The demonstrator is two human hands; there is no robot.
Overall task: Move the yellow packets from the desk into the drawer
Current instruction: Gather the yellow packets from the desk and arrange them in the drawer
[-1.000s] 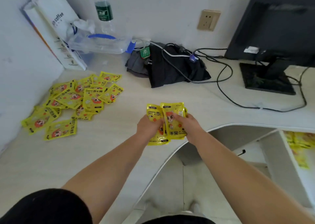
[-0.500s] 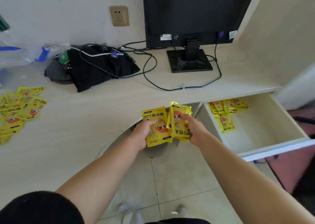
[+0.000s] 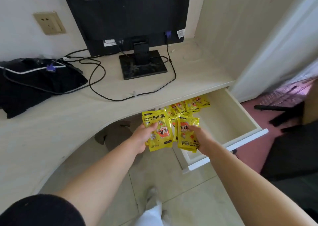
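Note:
My left hand (image 3: pixel 143 138) grips a small stack of yellow packets (image 3: pixel 159 131) with a cartoon face, held just left of the open white drawer (image 3: pixel 228 119). My right hand (image 3: pixel 200 138) grips a second stack of yellow packets (image 3: pixel 186 133) over the drawer's front left corner. Several more yellow packets (image 3: pixel 189 104) lie at the back left of the drawer, partly under the desk top (image 3: pixel 60 122). The packets left on the desk are out of view.
A black monitor (image 3: pixel 127 16) on its stand (image 3: pixel 142 66) sits at the back of the desk, with black cables (image 3: pixel 98 81) trailing across it. A black bundle of cloth (image 3: pixel 34 83) lies at the left. A black chair (image 3: pixel 292 148) stands right of the drawer.
My view has swung right from the packet pile to the drawer. Both hands carried the packets rightward and have drawn them apart into two stacks, the right one now over the drawer.

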